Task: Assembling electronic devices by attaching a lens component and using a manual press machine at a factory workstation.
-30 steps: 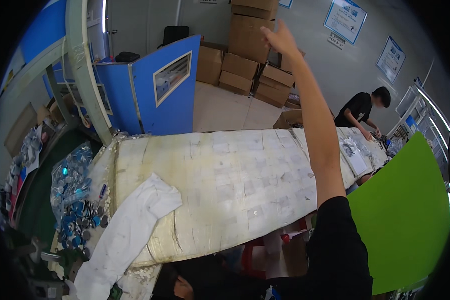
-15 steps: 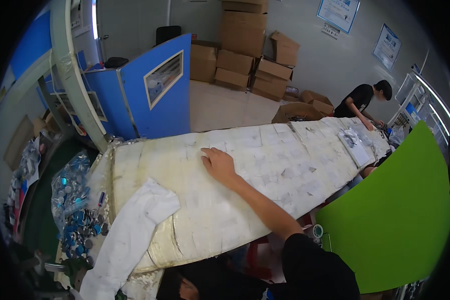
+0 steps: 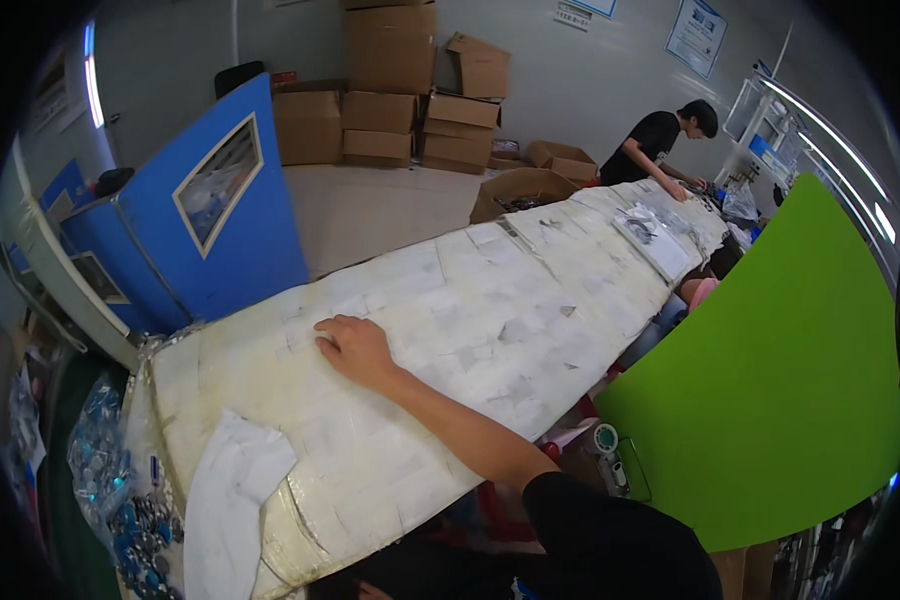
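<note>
My right hand (image 3: 355, 348) rests palm down on the long table covered in pale, yellowed wrapping (image 3: 420, 350). Its fingers are slightly bent and apart, and no object shows in them. The bare forearm reaches in from the lower right, out of a black sleeve. At the lower edge a small patch of skin (image 3: 372, 593) shows against dark clothing; it may be my left hand, but its fingers are hidden. A white cloth shaped like a sleeve (image 3: 232, 505) lies across the table's near left corner, apart from my right hand.
Small round metal-and-blue pieces (image 3: 145, 540) and a clear bag (image 3: 100, 450) lie at left. A blue partition (image 3: 200, 200) stands beyond, cardboard boxes (image 3: 380, 115) behind. A green panel (image 3: 770, 390) rises at right. Another person (image 3: 655, 145) works at the far end by a white flat packet (image 3: 655, 245).
The view has swung right, so the table and room sit farther left in the picture. My right hand stays resting on the tabletop, and its pose is about the same.
</note>
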Demonstrator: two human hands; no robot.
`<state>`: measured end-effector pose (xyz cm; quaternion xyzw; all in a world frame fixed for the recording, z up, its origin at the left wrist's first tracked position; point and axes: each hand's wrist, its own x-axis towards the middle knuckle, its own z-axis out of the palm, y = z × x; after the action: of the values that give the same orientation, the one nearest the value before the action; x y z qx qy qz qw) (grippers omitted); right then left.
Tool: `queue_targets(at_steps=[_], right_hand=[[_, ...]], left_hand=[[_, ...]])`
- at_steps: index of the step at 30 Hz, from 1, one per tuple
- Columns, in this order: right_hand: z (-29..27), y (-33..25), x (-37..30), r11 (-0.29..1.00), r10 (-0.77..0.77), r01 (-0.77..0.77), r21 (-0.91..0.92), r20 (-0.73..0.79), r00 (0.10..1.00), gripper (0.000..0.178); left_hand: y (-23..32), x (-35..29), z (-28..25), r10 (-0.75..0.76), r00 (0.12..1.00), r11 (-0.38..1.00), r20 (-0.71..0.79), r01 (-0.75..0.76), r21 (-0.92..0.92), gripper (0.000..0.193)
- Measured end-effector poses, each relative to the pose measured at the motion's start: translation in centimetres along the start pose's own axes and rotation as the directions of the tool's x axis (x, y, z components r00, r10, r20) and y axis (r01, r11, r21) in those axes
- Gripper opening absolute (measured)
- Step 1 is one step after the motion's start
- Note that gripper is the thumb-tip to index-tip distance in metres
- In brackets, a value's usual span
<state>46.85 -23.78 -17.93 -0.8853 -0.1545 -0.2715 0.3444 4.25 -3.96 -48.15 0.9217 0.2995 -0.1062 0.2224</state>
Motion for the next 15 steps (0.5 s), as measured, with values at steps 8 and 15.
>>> queue_targets(at_steps=[8, 15], right_hand=[[0.3, -0.4, -0.1, 1.000, -0.005, 0.005, 0.001, -0.004, 1.000, 0.013], [0.2, -0.1, -0.2, 1.000, -0.021, 0.021, -0.016, 0.004, 1.000, 0.013]], left_hand=[[3.0, -1.0, -3.2, -0.001, 0.992, 0.998, -0.127, -0.008, -0.070, 0.036], [3.7, -1.4, -3.0, 0.069, 0.946, 0.998, -0.316, -0.064, 0.026, 0.036]])
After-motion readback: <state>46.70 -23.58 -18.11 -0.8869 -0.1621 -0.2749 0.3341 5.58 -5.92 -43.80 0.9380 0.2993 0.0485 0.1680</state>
